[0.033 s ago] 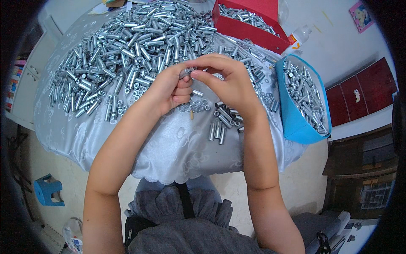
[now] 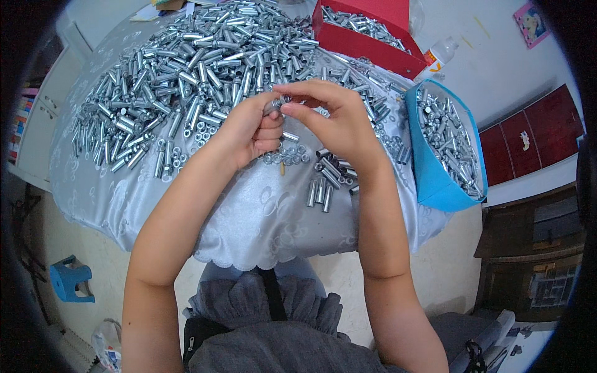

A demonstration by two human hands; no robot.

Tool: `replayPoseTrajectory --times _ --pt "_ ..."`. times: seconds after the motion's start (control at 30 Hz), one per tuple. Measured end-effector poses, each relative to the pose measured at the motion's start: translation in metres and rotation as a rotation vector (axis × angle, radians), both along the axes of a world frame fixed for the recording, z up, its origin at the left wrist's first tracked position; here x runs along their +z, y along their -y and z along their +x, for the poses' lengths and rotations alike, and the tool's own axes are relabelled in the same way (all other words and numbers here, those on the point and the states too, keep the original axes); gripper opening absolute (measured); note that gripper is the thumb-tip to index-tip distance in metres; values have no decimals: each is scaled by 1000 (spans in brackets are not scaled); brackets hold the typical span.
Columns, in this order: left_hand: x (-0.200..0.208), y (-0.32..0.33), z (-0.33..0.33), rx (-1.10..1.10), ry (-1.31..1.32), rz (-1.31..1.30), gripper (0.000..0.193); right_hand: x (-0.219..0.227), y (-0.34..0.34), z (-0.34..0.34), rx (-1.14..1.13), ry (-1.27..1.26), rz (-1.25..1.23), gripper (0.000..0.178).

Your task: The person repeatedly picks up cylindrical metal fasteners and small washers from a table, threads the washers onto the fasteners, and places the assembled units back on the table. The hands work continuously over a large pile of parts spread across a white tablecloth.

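Note:
My left hand [image 2: 254, 129] is closed round a silver sleeve anchor bolt [image 2: 272, 107], whose end points up and to the right between thumb and curled fingers. My right hand [image 2: 339, 115] pinches at that end with thumb and index finger, and the fingertips partly hide it. Just below the hands lie loose hex nuts [image 2: 292, 155] and a small group of metal sleeves [image 2: 324, 186]. Beyond them spreads a large heap of sleeve anchors [image 2: 205, 62], with more nuts [image 2: 200, 133] along its near edge.
A patterned silver tablecloth [image 2: 249, 217] covers the round table. A red box [image 2: 373, 53] of metal parts stands at the back right, beside a plastic bottle [image 2: 440, 53]. At right is a blue fabric bin [image 2: 435, 180] full of bolts. A blue stool [image 2: 69, 280] stands on the floor at left.
My right fingertips have shifted slightly at the bolt's end, and a little more of that end shows. Both arms stay in place.

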State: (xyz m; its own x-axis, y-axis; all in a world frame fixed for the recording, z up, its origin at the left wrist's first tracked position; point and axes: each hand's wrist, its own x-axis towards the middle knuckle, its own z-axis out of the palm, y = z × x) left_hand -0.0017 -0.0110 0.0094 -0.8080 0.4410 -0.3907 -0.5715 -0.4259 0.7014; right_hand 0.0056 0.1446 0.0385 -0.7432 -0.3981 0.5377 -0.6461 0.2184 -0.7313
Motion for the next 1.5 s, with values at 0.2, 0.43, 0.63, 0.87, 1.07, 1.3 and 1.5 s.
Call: replayPoseTrajectory --times 0.2,0.43,0.63,0.87,1.07,1.3,1.5 --pt "2 -1 -1 -5 8 4 35 2 0 1 -76 -33 99 14" --pt "2 -1 0 -11 27 41 33 -1 -3 0 -207 88 245 16" --pt "0 -1 -1 -21 10 56 33 5 -5 1 -55 -1 81 16" --pt "-5 0 -3 -20 9 44 31 -3 -1 -2 -81 -33 81 16" --pt "0 -1 0 -27 11 48 28 -3 -2 -1 -205 -64 264 17" --pt "-2 1 -1 -39 0 57 33 1 -5 -3 -65 -113 82 20" --pt "-4 -3 0 -60 10 -7 32 2 -5 -2 -108 -53 162 21"
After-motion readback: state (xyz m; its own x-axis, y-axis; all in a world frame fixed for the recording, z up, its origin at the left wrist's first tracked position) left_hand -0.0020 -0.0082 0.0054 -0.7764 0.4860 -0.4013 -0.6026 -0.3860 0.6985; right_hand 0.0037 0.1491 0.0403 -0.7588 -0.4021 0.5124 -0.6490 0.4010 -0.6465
